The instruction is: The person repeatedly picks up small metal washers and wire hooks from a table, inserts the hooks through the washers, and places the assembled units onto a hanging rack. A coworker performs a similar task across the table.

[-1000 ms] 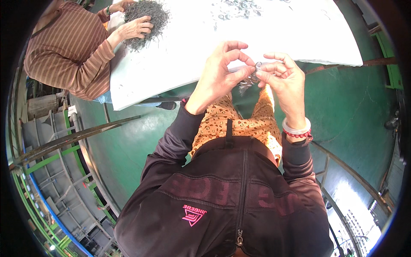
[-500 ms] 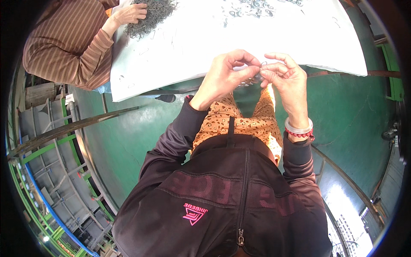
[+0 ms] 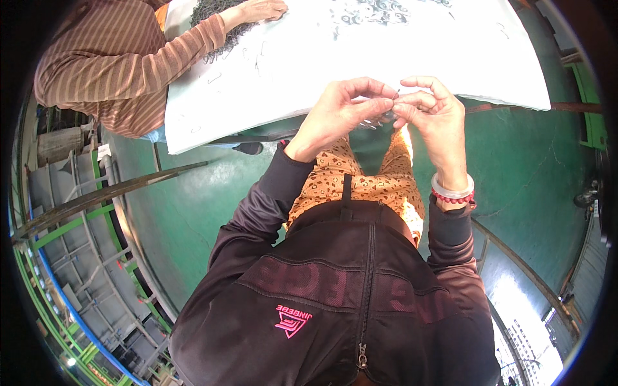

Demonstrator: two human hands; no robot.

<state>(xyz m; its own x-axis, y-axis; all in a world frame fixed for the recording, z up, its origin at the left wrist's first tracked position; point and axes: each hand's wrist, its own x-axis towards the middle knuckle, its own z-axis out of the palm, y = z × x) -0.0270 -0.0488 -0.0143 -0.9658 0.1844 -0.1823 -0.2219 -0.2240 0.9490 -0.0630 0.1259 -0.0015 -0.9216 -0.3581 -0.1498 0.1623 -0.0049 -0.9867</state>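
Observation:
Just off the near edge of the white-topped table (image 3: 309,61), both my hands meet fingertip to fingertip. My left hand (image 3: 341,116) pinches with thumb and forefinger, and a few small shiny metal pieces (image 3: 372,121) show beneath those fingers. My right hand (image 3: 434,116) is closed at thumb and forefinger against the left fingertips, with another finger raised. Between the tips a tiny dark bit of wire pokes up; its exact shape is hidden by the fingers. A clear bangle and red beads circle my right wrist.
A tangled heap of dark wire hooks (image 3: 205,13) lies at the far left of the table, with a co-worker's hand (image 3: 262,9) beside it. Small dark ring-like pieces (image 3: 373,13) are spread at the far middle. Loose hooks (image 3: 214,78) lie nearer. A wooden bar (image 3: 116,193) stands left.
The co-worker's hand has moved right, off the wire heap to the table beside it. My hands stay together; the wire loop between my fingertips now shows less.

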